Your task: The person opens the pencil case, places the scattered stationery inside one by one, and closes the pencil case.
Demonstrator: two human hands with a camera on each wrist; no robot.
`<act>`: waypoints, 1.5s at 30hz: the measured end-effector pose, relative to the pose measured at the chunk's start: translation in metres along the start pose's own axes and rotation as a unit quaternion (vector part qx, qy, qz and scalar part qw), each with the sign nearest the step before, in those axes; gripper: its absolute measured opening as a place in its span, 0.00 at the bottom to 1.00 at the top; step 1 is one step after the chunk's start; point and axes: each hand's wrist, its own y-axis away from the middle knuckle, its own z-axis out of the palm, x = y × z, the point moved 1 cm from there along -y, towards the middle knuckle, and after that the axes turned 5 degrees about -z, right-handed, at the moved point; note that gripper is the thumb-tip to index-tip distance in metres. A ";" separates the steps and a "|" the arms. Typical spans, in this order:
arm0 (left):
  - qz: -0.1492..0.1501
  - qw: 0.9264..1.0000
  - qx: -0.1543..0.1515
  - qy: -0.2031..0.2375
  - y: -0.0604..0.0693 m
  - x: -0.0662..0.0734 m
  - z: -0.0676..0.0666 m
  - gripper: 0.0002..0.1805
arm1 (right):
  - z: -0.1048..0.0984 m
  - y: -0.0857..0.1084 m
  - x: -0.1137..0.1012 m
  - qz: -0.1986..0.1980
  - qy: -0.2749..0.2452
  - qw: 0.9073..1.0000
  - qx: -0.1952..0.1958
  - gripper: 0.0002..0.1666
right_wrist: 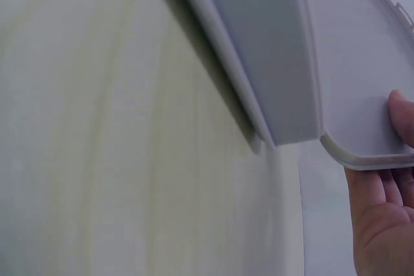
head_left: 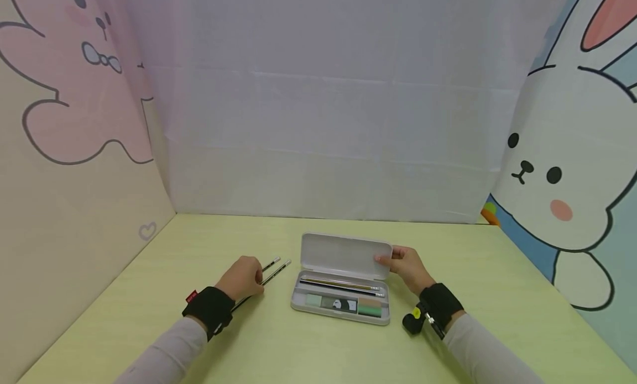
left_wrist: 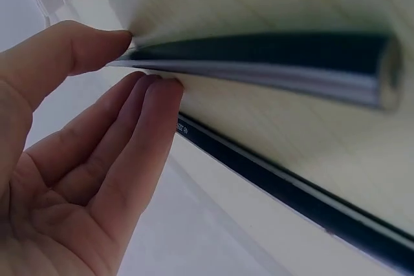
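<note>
My left hand (head_left: 242, 279) pinches a dark striped pencil (left_wrist: 259, 63) between thumb and fingertips. A second dark pencil (left_wrist: 259, 169) runs beyond the fingers, close to the table; whether it is touched, I cannot tell. Their pale ends point toward a white pencil case (head_left: 340, 316), which lies open on the table. My right hand (head_left: 409, 266) grips the right edge of its raised lid (head_left: 343, 255), thumb on the inner face and fingers behind, as the right wrist view shows. Inside the case lie a gold pencil (head_left: 338, 284) and a black pencil (head_left: 338, 288).
The case's front compartment holds a pale green block (head_left: 313, 300), a piece with a panda picture (head_left: 343, 305) and a green-and-tan block (head_left: 370, 307). A pale yellow table (head_left: 328, 353) carries everything. A white sheet (head_left: 323, 124) hangs behind, with cartoon-printed panels on both sides.
</note>
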 end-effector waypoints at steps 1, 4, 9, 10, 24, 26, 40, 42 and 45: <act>-0.002 1.000 0.002 -0.001 0.000 0.000 0.000 0.09 | 0.000 0.000 0.000 0.000 0.000 1.000 0.000 0.28; -0.004 1.000 0.008 0.001 0.000 0.001 0.000 0.10 | 0.000 -0.001 0.001 0.000 0.000 1.000 0.002 0.27; 0.002 1.000 0.019 0.005 0.003 0.001 -0.001 0.11 | 0.000 -0.001 0.000 0.000 -0.002 1.000 0.002 0.27; 0.003 1.000 0.022 0.006 0.004 0.001 -0.002 0.12 | 0.000 -0.001 0.000 0.000 -0.001 1.000 0.002 0.27; 0.016 0.998 0.055 0.015 0.011 0.004 -0.016 0.07 | 0.000 0.000 0.001 -0.009 0.000 1.000 0.002 0.27; 0.015 0.998 0.059 0.015 0.011 0.004 -0.017 0.07 | 0.000 0.000 0.001 -0.008 0.000 1.000 0.002 0.27; 0.051 0.996 0.062 0.033 0.006 0.021 -0.015 0.07 | 0.000 0.000 0.002 -0.009 0.005 1.000 0.001 0.27; 0.058 0.996 0.059 0.034 0.005 0.025 -0.015 0.07 | 0.000 0.000 0.002 -0.008 0.006 1.000 0.002 0.27; 0.067 0.995 0.059 0.033 0.003 0.031 -0.016 0.06 | 0.000 0.001 0.001 -0.008 0.007 1.000 0.001 0.27</act>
